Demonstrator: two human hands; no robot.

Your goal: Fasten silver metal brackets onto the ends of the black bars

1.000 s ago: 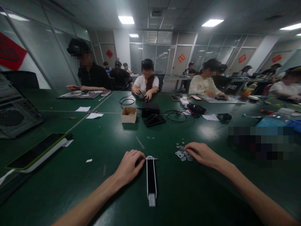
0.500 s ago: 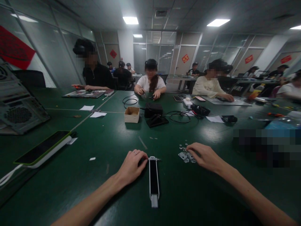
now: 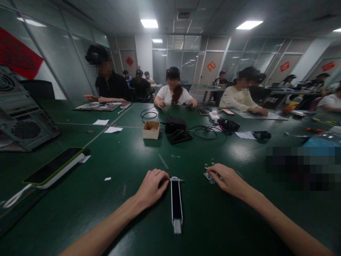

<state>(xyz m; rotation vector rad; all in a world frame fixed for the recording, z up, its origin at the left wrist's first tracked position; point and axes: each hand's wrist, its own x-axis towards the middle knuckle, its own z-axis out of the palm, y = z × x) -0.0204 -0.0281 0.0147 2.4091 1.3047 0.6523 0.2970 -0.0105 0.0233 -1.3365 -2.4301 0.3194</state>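
A narrow black and white device lies lengthwise on the green table, with a thin metal rod across its far end. My left hand rests beside that end, its fingers pinched on the rod's left end. To the right, my right hand is over a small pile of grey metal plates, fingertips together at the pile. What those fingertips hold, if anything, is too small to make out. Several small nuts lie just beyond the plates.
A small open box stands ahead, beside a black case and cables. At the left are a green-edged phone on a white power strip and a computer case. Several people sit across the table.
My right hand has shifted slightly left and now covers more of the plates and nuts. My left hand keeps its place at the rod. The whole view has shifted a little.
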